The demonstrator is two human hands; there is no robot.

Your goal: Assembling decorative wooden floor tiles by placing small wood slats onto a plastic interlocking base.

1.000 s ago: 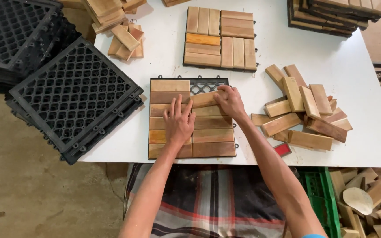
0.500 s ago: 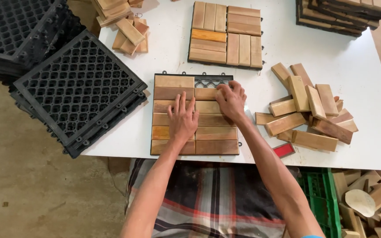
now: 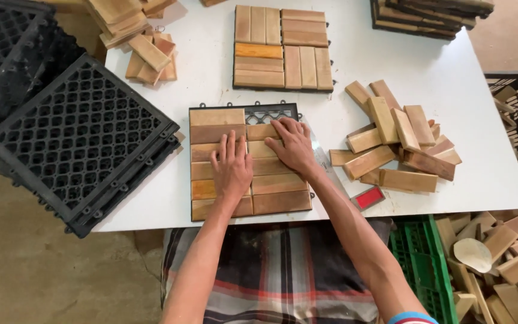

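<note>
Deck tile: square black grid base, wood slats on top, flat at the near-centre of the white table. Slat long axes run left-right; bare grid shows at the far right corner. Left hand flat on slats, fingers together, pointing away. Right hand palm down, fingers spread on a slat. Loose slat pile to the right, finished tile beyond, black grid bases to the left.

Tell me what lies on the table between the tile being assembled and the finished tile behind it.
Nothing: in the head view, bare white table separates the part-filled tile from the finished wooden tile.
</note>
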